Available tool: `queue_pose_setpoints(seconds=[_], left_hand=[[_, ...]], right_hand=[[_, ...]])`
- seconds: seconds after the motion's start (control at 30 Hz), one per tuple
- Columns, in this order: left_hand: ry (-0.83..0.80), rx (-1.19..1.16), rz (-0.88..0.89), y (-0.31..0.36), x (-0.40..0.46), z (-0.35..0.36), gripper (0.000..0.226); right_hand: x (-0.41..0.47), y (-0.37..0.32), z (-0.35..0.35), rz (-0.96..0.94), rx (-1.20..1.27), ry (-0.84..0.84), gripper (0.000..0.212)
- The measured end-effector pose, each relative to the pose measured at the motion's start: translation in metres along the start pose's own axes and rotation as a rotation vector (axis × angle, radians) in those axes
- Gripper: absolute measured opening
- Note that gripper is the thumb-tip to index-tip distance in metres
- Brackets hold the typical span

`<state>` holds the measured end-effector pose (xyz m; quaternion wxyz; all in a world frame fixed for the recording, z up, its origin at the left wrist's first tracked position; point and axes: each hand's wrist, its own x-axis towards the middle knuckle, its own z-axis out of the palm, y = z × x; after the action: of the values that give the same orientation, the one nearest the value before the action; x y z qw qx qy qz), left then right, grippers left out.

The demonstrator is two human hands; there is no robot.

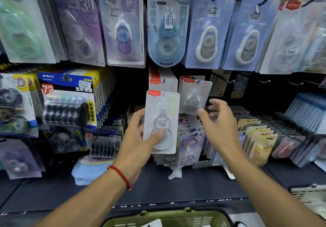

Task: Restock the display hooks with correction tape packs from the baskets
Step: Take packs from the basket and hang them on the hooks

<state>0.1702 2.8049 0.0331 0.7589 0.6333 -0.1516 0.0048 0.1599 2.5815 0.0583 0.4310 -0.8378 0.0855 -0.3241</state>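
- The left hand holds 1 white correction tape pack upright — thumb pressed across the blister at its lower front, fingers curled behind its left edge.
- The held pack's top edge, with the red label and hang hole, sits just below and in front of the hook stack, overlapping that stack's lower part.
- The right hand is to the right of the held pack, fingers spread and loosely bent, gripping nothing; its fingertips are near the lower edge of a tilted hanging pack, though motion blur hides whether they touch.
- Right of the held pack and higher, bare black hooks jut from the dark back panel with open room around them.
- Below the held pack, at the bottom edge, is the rim of a green basket.
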Motion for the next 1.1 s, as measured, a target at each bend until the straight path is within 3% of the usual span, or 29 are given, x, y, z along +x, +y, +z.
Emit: queue_pose_setpoints(seconds=[0.07, 0.13, 0.17, 0.27, 0.4, 0.53, 0.67, 0.77, 0.87, 0.97, 1.03, 1.1], left_hand=[[-0.021, -0.017, -0.013, 0.002, 0.003, 0.009, 0.056], [-0.046, -0.065, -0.042, 0.004, 0.007, 0.022, 0.055], [-0.066, -0.091, -0.054, 0.006, 0.008, 0.028, 0.054], [-0.121, -0.036, -0.028, 0.008, 0.013, 0.042, 0.055], [-0.078, 0.359, 0.145, 0.01, 0.015, 0.04, 0.071], [0.006, 0.752, 0.405, 0.011, 0.02, 0.03, 0.071], [0.005, 0.992, 0.5, 0.008, 0.029, 0.021, 0.063], [-0.046, 1.154, 0.561, 0.001, 0.036, 0.019, 0.068], [-0.099, 1.329, 0.546, -0.006, 0.046, 0.016, 0.077], [-0.142, 1.452, 0.535, -0.014, 0.051, 0.008, 0.083], [-0.14, 1.467, 0.564, -0.017, 0.052, 0.004, 0.086], [-0.122, 1.458, 0.585, -0.02, 0.053, 0.003, 0.087]], right_hand=[[-0.004, -0.004, 0.003, -0.001, 0.168, -0.25, 0.022], [-0.009, -0.004, 0.007, 0.027, 0.303, -0.491, 0.023], [-0.011, -0.003, 0.01, 0.039, 0.352, -0.52, 0.026], [-0.007, 0.001, 0.011, 0.069, 0.45, -0.384, 0.027], [0.009, 0.006, 0.001, 0.066, 0.485, -0.152, 0.024], [0.016, 0.008, -0.006, 0.047, 0.434, -0.122, 0.032], [0.016, 0.006, -0.007, 0.009, 0.423, -0.139, 0.029], [0.02, 0.011, -0.005, -0.004, 0.259, -0.142, 0.027], [0.02, 0.024, 0.0, -0.032, -0.214, -0.094, 0.059], [0.013, 0.039, 0.007, -0.418, -0.519, 0.073, 0.06], [0.016, 0.05, 0.015, -0.628, -0.623, -0.018, 0.06], [0.029, 0.057, 0.029, -0.638, -0.725, -0.163, 0.063]])
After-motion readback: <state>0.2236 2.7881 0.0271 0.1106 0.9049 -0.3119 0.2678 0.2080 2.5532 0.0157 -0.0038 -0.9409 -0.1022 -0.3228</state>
